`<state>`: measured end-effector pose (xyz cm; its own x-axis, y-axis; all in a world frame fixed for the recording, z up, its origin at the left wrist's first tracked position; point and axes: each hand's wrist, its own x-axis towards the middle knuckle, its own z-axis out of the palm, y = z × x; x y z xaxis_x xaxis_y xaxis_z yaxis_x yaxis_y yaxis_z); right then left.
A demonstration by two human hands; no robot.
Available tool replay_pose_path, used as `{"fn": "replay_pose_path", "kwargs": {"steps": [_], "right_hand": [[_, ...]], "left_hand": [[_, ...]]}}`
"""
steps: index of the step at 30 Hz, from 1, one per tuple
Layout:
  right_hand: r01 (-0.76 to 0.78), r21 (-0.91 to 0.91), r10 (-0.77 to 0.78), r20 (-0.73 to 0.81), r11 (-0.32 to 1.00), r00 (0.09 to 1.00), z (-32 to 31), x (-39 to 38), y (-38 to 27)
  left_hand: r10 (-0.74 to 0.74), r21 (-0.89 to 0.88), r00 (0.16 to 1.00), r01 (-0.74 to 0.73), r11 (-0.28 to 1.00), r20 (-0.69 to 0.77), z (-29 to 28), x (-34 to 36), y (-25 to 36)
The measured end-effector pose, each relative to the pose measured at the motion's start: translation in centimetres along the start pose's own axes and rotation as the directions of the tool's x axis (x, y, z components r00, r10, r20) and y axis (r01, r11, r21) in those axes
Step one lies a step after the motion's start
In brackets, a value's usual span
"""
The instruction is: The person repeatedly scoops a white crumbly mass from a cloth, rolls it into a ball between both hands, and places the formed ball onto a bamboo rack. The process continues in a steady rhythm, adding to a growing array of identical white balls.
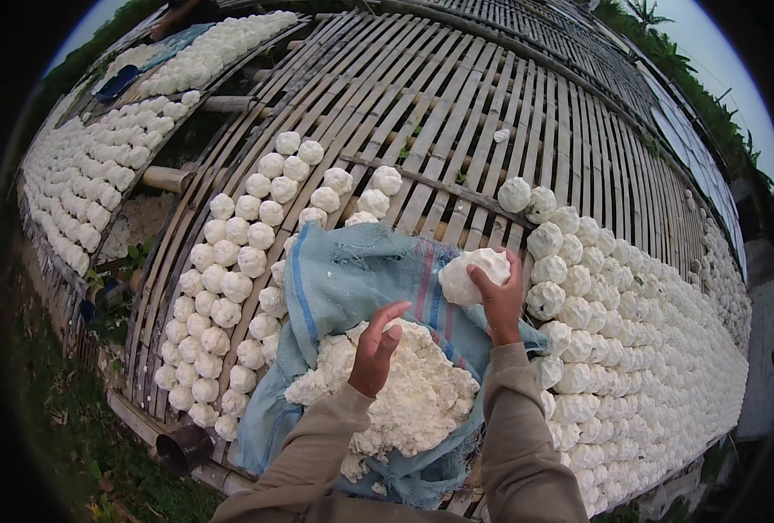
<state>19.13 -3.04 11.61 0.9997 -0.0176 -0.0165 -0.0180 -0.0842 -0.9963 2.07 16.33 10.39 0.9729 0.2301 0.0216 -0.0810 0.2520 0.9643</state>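
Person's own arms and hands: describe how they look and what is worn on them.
The left sleeve and right sleeve are long, plain, brownish-grey cloth, creased along the forearms and reaching about to the wrists. The left hand and right hand are bare, with no gloves. No markings or cables show on the sleeves.

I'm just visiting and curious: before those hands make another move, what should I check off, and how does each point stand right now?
1. Right hand has a grip on the large white lump: ok, thumb and fingers around it.
2. Left hand free: ok, open and holding nothing.
3. Crumbly white mass available on the blue cloth: ok, a broad heap.
4. Cloth lying smooth: not ok, it is creased and bunched.
5. Held lump's underside sound: cannot tell, hidden in this view.
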Motion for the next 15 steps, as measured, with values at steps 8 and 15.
{"fn": "replay_pose_path", "kwargs": {"steps": [8,15], "right_hand": [[0.280,-0.643,-0.459,-0.125,0.713,0.879,2.7,26.6,4.4],[0.090,-0.892,-0.166,0.017,0.442,0.986,4.9,31.0,5.6]], "left_hand": [[-0.015,0.536,1.000,0.011,0.844,0.004,-5.3,-7.0,-3.3],[-0.126,0.597,0.992,0.098,0.796,0.005,-6.1,-9.0,-3.8]]}}
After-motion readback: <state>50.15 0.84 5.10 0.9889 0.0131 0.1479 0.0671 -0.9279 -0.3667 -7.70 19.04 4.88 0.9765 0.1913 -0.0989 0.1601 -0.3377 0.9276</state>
